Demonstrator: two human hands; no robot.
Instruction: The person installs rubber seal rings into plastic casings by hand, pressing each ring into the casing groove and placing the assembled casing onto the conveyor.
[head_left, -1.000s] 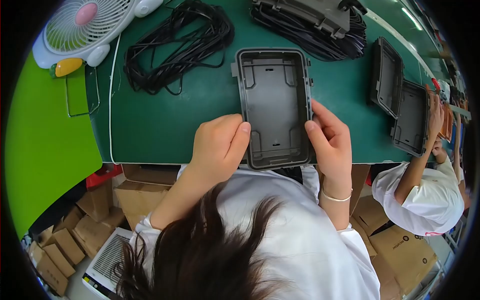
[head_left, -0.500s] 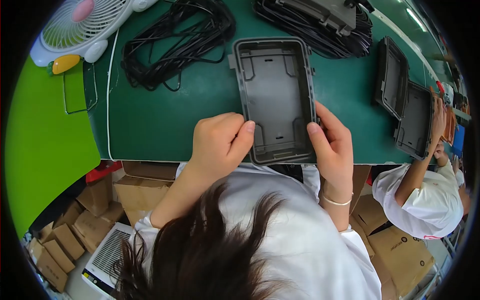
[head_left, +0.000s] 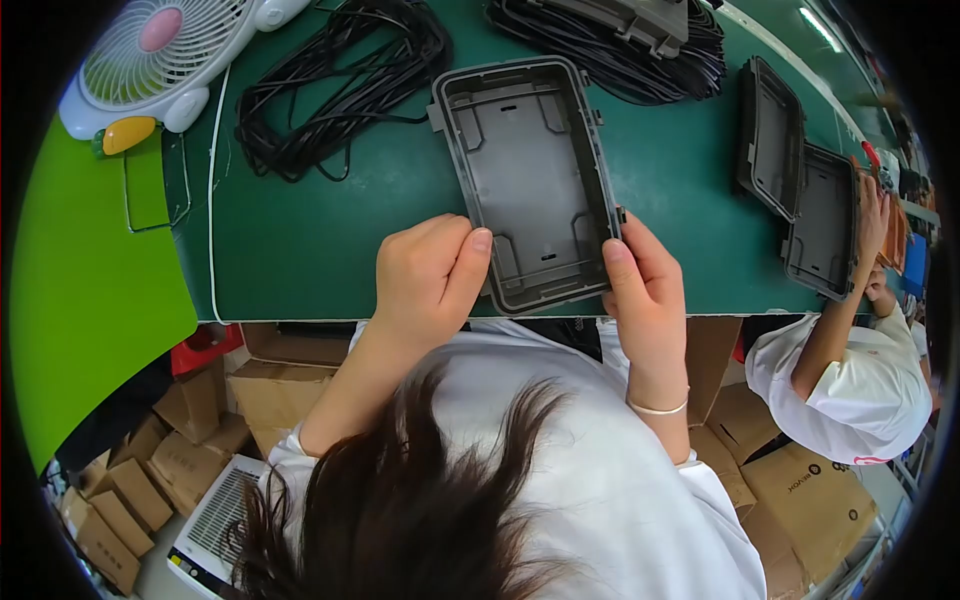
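A dark grey rectangular plastic box (head_left: 530,185), its hollow inside facing up, is tilted with its far end leaning left. My left hand (head_left: 430,275) grips its lower left edge, thumb on the rim and fingers curled. On the lower right edge, my right hand (head_left: 645,295) holds the box with the thumb on the rim and the fingers at the outer side. Behind the box, to the left, lies a loose coil of black cable (head_left: 345,85). Another black cable coil (head_left: 640,75) sits at the back with a grey case (head_left: 655,22) on top.
The green table (head_left: 300,240) has a white fan (head_left: 165,55) at its far left, beside a lime-green surface (head_left: 95,290). An open grey case (head_left: 822,220) lies at the right, near a co-worker's hand (head_left: 872,225). Cardboard boxes (head_left: 810,495) stand below the table.
The box has turned, its far end swinging left, and has shifted slightly left and away from my body. Both hands have moved a little left with it, still gripping it.
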